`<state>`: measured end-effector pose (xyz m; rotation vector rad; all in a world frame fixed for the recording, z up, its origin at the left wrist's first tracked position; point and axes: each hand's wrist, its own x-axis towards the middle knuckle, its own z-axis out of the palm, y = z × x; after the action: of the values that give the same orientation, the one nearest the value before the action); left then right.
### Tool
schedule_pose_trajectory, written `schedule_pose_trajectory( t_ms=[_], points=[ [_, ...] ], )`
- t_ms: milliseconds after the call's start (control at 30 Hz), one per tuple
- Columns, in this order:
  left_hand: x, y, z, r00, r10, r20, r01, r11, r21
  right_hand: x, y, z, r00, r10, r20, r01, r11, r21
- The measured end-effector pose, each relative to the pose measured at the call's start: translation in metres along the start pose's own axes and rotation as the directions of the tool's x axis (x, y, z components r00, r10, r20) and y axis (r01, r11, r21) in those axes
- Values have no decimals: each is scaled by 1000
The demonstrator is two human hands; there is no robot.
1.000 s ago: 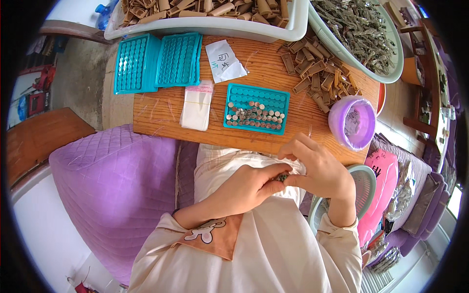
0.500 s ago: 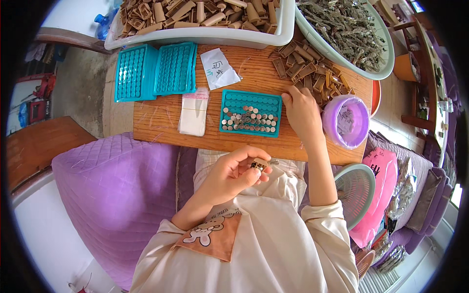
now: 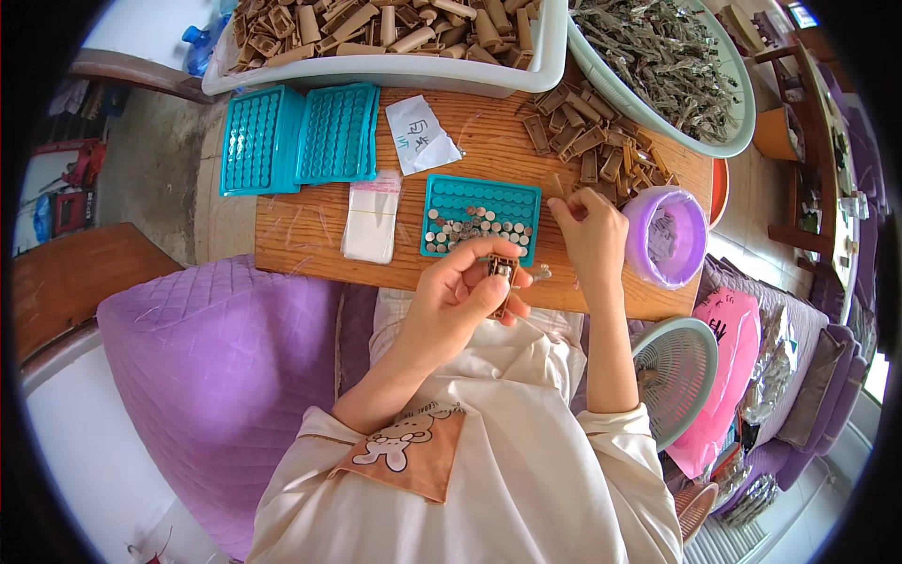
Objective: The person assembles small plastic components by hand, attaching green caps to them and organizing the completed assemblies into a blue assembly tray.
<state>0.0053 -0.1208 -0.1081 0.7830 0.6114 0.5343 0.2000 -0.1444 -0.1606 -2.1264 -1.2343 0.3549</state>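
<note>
The left hand (image 3: 462,299) holds a small brown-and-metal part (image 3: 501,271) in a closed grip over the near edge of the wooden surface (image 3: 310,240), just before the teal tray (image 3: 481,214). The right hand (image 3: 590,230) rests beside the loose brown pieces (image 3: 587,141) toward the right edge; its fingers curl, perhaps pinching one, though I cannot tell.

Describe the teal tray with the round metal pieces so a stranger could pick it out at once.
On the wooden board, look between the clear plastic bag and the right hand. The teal tray there lies alone and holds round metal pieces; the two joined trays further left are empty.
</note>
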Motion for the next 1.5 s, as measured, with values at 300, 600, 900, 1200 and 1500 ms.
schedule_pose_trajectory(
  t_ms=[300,600,900,1200,1500],
  points=[
    [10,-4,3,987,31,-160,-63,977,-204,-12,-23,-13,977,213,22,-207,911,357],
    [12,-12,8,916,346,-205,-360,932,-35,-43,-54,-34,973,146,177,-228,700,676],
    [8,-11,9,914,376,-151,-389,919,-68,-55,-84,-40,956,31,291,-239,655,717],
    [7,-11,18,881,456,-122,-471,871,-143,-69,-80,-34,989,79,122,-144,646,749],
    [7,-12,22,842,531,-100,-537,842,-52,-76,-84,-25,994,105,40,-105,733,672]
  ],
)
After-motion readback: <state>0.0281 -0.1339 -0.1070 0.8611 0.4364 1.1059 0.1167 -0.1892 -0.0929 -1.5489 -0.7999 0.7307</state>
